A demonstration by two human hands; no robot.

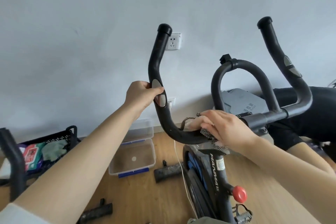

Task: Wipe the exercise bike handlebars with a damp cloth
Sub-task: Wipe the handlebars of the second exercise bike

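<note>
The black handlebars of the exercise bike rise in two curved horns with a round loop between them. My left hand grips the left horn at its silver pulse pads. My right hand presses a pale cloth with a dark speckled border onto the lower bend of the left bar, near the centre clamp. Part of the cloth hangs below my palm. The right horn stands untouched.
The bike's stem carries a red knob low at the right. On the wooden floor lie a clear plastic box, loose black foam grips, and a black basket with packets. A white wall with sockets stands behind.
</note>
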